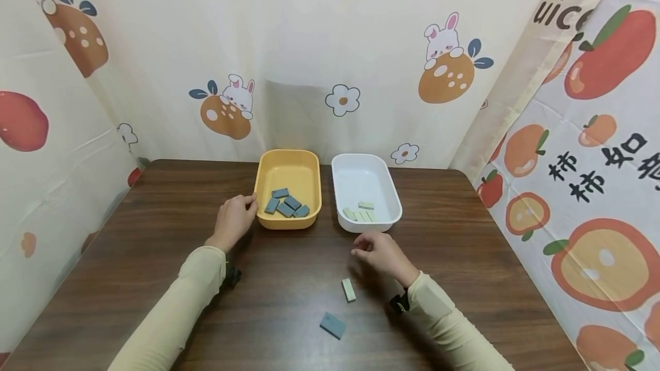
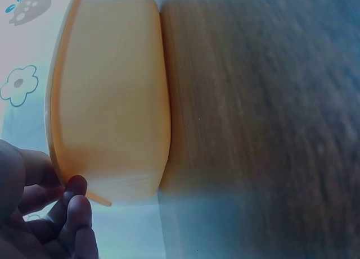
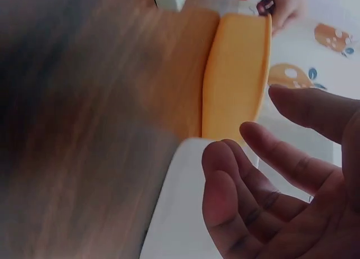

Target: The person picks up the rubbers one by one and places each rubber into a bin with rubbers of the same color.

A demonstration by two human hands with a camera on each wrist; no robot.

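Observation:
A yellow plastic bin (image 1: 287, 224) stands at the back of the table with several blue-grey blocks (image 1: 292, 202) in it. My left hand (image 1: 234, 219) pinches its left rim between thumb and fingers, seen close up in the left wrist view. Beside it is a white bin (image 1: 363, 179) with several pale green blocks (image 1: 366, 205) at its near end. Just in front of that bin my right hand (image 1: 380, 253) hovers with loosely bent fingers. In the right wrist view a gap shows between thumb and fingers, with nothing held.
One pale green block (image 1: 348, 290) lies on the brown wooden table (image 1: 278, 296) left of the right forearm. Closer to the front is a blue-grey block (image 1: 333, 325). Printed fabric (image 1: 304, 33) hangs behind the table and along both sides.

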